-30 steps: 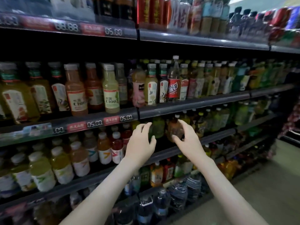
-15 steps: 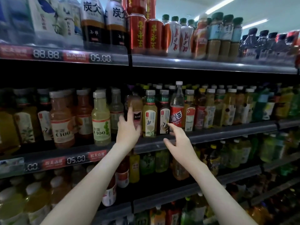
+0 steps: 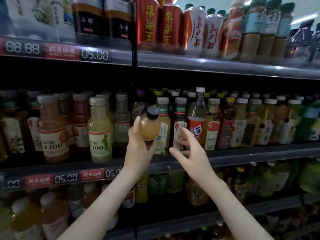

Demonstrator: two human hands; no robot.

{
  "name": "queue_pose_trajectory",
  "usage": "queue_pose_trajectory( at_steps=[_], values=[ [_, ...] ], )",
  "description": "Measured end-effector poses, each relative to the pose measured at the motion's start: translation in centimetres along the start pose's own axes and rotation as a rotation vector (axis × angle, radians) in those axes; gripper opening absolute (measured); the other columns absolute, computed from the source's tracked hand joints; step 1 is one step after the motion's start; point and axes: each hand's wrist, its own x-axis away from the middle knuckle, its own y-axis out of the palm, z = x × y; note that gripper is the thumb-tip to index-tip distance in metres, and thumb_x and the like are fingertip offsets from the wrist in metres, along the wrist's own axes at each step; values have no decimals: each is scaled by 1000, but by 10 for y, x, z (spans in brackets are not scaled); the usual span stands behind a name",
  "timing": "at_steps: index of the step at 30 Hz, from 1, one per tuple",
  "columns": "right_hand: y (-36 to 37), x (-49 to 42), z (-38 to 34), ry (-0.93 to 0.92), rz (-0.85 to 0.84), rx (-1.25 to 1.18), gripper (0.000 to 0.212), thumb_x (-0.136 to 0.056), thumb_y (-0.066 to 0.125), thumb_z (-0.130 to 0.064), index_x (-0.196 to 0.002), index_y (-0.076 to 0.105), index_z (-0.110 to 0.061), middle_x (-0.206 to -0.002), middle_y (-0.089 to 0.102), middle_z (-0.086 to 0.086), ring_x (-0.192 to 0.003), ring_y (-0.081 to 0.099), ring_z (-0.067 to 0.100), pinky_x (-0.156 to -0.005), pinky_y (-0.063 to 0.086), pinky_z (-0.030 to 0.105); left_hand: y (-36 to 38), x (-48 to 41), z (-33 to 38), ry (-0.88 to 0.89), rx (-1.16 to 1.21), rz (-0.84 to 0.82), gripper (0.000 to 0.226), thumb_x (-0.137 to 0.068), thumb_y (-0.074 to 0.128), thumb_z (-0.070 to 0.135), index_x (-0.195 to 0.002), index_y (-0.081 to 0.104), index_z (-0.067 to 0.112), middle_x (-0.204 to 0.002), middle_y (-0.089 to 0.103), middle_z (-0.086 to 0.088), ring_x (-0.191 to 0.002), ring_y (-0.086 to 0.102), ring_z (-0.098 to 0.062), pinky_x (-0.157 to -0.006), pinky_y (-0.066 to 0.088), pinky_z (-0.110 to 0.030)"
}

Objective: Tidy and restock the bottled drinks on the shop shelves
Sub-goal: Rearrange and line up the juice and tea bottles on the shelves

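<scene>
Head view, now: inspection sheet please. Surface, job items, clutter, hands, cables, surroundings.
Surface: middle shelf, packed with rows of upright bottles.
Job's things: small orange bottle with a dark cap, held in front of the row.
Clutter: tall clear bottle with a red label, standing higher than its neighbours.
Hands: left hand grips the small orange bottle; right hand is open with fingers spread and holds nothing.
Cables: nothing seen.
Surroundings: red cans on the shelf above; price strip on the shelf edge; more bottles below.
</scene>
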Motion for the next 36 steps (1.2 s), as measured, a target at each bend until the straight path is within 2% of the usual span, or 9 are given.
queue_pose_trajectory(
  at_steps=[3, 6, 11, 15, 19, 22, 25, 31, 36],
  values=[
    [-2, 11, -25, -193, -18, -9, 68, -80, 68, -55, -137, 31, -46, -129, 39, -36, -117, 46, -6, -89, 46, 13, -6, 26, 22, 172, 7, -15, 88, -79, 74, 11, -140, 12, 29, -133, 39, -23, -117, 51, -33, -89, 49, -37],
    [-10, 28, -39, -400, 11, 13, 53, -79, 70, -47, -123, 44, -33, -114, 51, -17, -98, 53, 4, -76, 46, 14, -12, 54, 40, 215, -40, -44, 91, -81, 73, 18, -143, 7, 21, -132, 43, -25, -116, 53, -31, -93, 46, -25],
    [-17, 64, -26, -391, -171, 12, 34, -80, 69, -44, -105, 51, -28, -92, 58, -16, -80, 61, 8, -65, 48, 16, -18, 123, 45, 192, -98, -181, 93, -74, 78, 5, -142, 15, 11, -129, 40, -14, -113, 51, -24, -95, 39, -16],
    [7, 100, 21, -197, -404, 68, 24, -83, 65, -41, -95, 48, -29, -75, 59, -5, -63, 59, 13, -55, 47, 28, -22, 204, 39, -145, -121, -416, 93, -77, 78, 11, -144, 16, 23, -130, 46, -18, -101, 58, -29, -74, 54, -38],
    [60, 156, 85, 102, -622, 78, 25, -76, 67, -41, -85, 47, -30, -69, 60, -8, -66, 58, 3, -58, 46, 23, -28, 298, 17, -531, -155, -659, 90, -81, 74, 26, -144, 12, 44, -139, 43, -10, -123, 46, -27, -98, 42, -30],
    [111, 219, 141, 272, -814, 161, 30, -75, 69, -41, -80, 41, -31, -67, 58, -10, -64, 56, 2, -53, 41, 19, -38, 378, -10, -805, -233, -830, 86, -85, 66, 43, -150, 13, 27, -138, 42, -6, -125, 41, -21, -97, 27, -15],
    [163, 299, 206, 486, -1014, 255, 32, -77, 67, -42, -81, 38, -30, -73, 59, -8, -73, 61, 16, -61, 48, 32, -53, 479, -39, -1045, -381, -987, 79, -91, 57, 38, -152, 10, 20, -138, 38, -6, -126, 42, -25, -103, 36, -33],
    [274, 484, 369, 554, -1286, 474, 32, -91, 57, -35, -117, 45, -22, -102, 68, 3, -96, 66, 25, -71, 47, 31, -48, 703, -110, -1381, -523, -1100, 64, -96, 44, 31, -152, 13, 22, -146, 31, -4, -123, 44, -28, -91, 44, -38],
    [371, 621, 500, 576, -1435, 583, 51, -100, 42, -18, -149, 27, -13, -130, 57, 16, -117, 57, 29, -90, 43, 36, 0, 865, -174, -1490, -517, -1112, 60, -97, 44, 26, -151, 18, 19, -151, 25, -4, -124, 44, -33, -88, 43, -40]
  ],
)
